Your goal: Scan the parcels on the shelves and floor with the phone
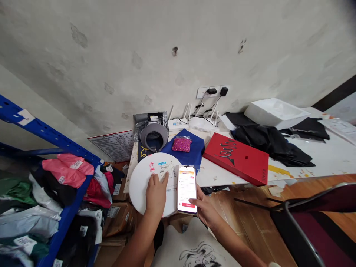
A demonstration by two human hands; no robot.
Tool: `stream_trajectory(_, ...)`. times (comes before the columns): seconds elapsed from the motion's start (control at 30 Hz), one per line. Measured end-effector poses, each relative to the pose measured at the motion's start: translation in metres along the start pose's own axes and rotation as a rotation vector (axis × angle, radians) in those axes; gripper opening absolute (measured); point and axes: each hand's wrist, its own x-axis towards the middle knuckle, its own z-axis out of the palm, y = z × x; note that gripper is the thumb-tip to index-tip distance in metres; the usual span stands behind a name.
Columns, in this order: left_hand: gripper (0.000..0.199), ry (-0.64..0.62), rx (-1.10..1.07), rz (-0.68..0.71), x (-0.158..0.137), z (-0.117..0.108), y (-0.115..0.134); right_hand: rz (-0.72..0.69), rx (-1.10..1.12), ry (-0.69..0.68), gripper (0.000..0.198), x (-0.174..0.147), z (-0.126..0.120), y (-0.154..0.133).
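Observation:
A white round package point(139, 187) overhangs the table's front edge. It has red handwriting and a printed shipping label point(170, 168) on its top. My left hand point(155, 191) rests on it, index finger stretched out onto the label and the other fingers partly bent, with nothing held. My right hand point(204, 205) grips a smartphone point(187, 191) beside the package, thumb over the lower part of the lit screen. The screen shows a page with an orange-red header and a red button; its text is too small to read.
Behind the package lie a grey ring-shaped item point(144, 130), a blue bag point(194, 142) and a pink studded pouch point(181, 144). A red box point(236, 157), black bags point(267, 142) and a white foam box point(275, 111) sit rightward. Left stands a blue shelf point(65, 218); right, a chair point(314, 226).

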Motion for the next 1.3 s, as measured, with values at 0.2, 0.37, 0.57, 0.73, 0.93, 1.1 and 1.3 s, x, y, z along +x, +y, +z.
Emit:
stream_trajectory(0.2, 0.057, 0.021, 0.052, 0.024, -0.001, -0.001, 0.001, -0.03, -0.063, -0.093, 0.086, 0.006, -0.009, 0.005)
stream_trajectory(0.37, 0.057, -0.041, 0.057, -0.005, 0.0, -0.006, 0.006, -0.019, -0.071, -0.108, 0.085, 0.008, -0.013, 0.004)
stream_trajectory(0.57, 0.059, -0.064, 0.085, -0.036, 0.001, -0.007, 0.011, 0.003, -0.085, -0.061, 0.085, 0.006, -0.009, -0.001)
stream_trajectory(0.73, 0.056, -0.073, 0.105, -0.033, 0.002, -0.007, 0.012, 0.006, -0.081, -0.066, 0.081, 0.005, -0.007, -0.002)
stream_trajectory(0.93, 0.056, -0.032, 0.149, -0.014, 0.001, -0.004, 0.013, -0.011, -0.075, -0.095, 0.084, 0.011, -0.013, 0.002)
stream_trajectory(1.1, 0.057, 0.018, 0.174, 0.003, 0.001, 0.002, 0.012, 0.0, -0.082, -0.124, 0.088, 0.011, -0.015, 0.002)
stream_trajectory(1.3, 0.058, -0.002, 0.209, 0.0, 0.003, 0.002, 0.014, -0.017, -0.112, -0.153, 0.084, 0.011, -0.017, 0.003)
